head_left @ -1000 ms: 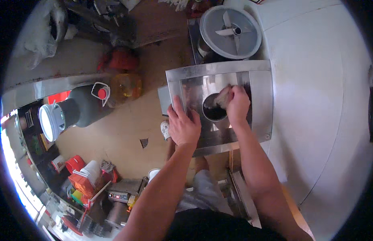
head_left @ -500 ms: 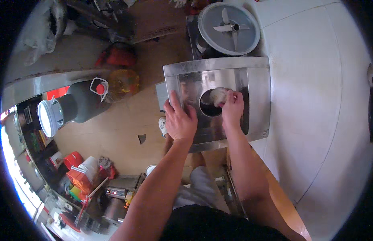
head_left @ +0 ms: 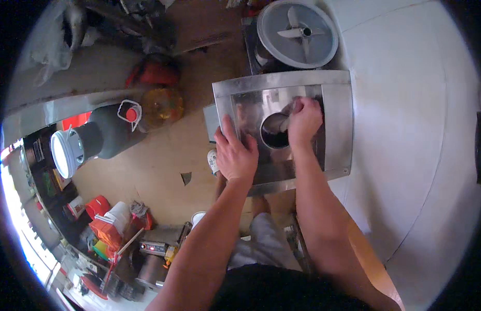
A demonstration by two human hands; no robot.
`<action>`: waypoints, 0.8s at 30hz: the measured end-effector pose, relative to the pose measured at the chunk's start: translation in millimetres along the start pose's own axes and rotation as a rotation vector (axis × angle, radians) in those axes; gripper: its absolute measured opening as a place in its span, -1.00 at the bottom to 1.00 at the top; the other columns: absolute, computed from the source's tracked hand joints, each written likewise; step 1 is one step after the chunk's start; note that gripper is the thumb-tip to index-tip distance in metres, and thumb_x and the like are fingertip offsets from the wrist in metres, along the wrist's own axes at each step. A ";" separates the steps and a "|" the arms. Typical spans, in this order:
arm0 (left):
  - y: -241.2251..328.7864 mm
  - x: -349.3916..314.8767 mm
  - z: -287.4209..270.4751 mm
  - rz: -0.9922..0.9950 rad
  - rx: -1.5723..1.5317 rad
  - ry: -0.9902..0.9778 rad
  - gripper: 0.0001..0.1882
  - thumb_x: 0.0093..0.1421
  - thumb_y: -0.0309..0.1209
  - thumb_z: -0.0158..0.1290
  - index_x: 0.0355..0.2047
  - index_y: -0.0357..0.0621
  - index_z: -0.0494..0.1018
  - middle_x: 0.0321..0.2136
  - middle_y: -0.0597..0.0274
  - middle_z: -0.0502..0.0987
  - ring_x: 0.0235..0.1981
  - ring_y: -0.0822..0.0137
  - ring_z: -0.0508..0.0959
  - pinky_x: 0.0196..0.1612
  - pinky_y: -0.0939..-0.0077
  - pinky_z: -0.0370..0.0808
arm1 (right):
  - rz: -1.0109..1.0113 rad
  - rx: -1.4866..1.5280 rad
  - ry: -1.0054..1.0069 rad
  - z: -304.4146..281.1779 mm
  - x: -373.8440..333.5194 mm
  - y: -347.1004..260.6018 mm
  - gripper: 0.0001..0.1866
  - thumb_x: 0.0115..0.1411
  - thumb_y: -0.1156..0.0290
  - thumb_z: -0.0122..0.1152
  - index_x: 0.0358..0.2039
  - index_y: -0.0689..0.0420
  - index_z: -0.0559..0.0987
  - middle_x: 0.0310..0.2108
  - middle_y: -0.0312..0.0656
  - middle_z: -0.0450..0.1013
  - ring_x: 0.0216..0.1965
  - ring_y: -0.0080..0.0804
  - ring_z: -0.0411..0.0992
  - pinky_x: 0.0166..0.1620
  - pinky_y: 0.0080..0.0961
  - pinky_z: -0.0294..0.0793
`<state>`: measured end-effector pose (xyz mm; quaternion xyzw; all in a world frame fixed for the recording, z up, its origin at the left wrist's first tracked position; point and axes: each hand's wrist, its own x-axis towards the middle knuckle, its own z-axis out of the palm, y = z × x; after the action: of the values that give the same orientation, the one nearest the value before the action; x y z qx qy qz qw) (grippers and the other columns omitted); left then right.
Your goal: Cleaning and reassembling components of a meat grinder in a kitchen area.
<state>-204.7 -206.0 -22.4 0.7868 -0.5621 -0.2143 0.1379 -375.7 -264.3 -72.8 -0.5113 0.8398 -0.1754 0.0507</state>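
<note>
The left hand [head_left: 235, 153] lies flat and open, palm down, on the shiny square stainless-steel tray [head_left: 338, 124] with a round dark opening [head_left: 274, 136] at its middle, the opening lying at about two o'clock from that hand, just beside its fingertips. The right hand [head_left: 304, 118] is clenched around a small greyish wad of cloth [head_left: 290, 108] at the opening's one o'clock edge. At twelve o'clock from the tray stands a round grey tub with a metal blade [head_left: 297, 32].

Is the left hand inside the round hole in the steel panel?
No, the left hand lies flat on the steel panel beside the hole.
</note>
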 end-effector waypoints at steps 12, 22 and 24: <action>-13.9 0.8 -6.0 0.004 0.040 0.020 -0.14 0.16 -0.23 0.16 0.40 -0.12 0.04 0.03 -0.23 0.37 -0.10 -0.26 0.53 -0.19 -0.11 0.57 | -0.137 0.191 -0.083 -2.5 -18.5 2.1 -0.89 0.18 0.46 0.26 -0.26 0.09 0.63 -0.33 0.01 0.52 -0.31 0.12 0.53 -0.26 -0.05 0.53; -10.0 -1.4 -3.5 -0.023 -0.021 -0.028 -0.12 0.13 -0.24 0.11 0.44 0.05 0.02 0.17 -0.32 0.30 0.06 -0.30 0.48 -0.05 -0.08 0.57 | -0.370 0.435 -0.192 44.4 -67.4 -53.5 -0.89 0.14 0.48 0.20 -0.30 0.08 0.61 -0.37 -0.05 0.50 -0.30 0.06 0.50 -0.25 -0.14 0.50; -9.2 -1.7 -4.3 -0.074 -0.062 -0.089 -0.13 0.13 -0.27 0.10 0.43 0.03 0.01 0.17 -0.30 0.29 0.05 -0.31 0.48 -0.05 -0.08 0.56 | -0.473 0.426 -0.216 38.2 -66.6 -40.7 -0.87 0.14 0.48 0.19 -0.28 0.08 0.61 -0.37 -0.05 0.50 -0.30 0.07 0.50 -0.25 -0.14 0.50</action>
<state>-195.5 -201.4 -22.5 0.7920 -0.5315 -0.2712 0.1291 -299.9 -232.1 -100.7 -0.6855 0.6323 -0.2984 0.2031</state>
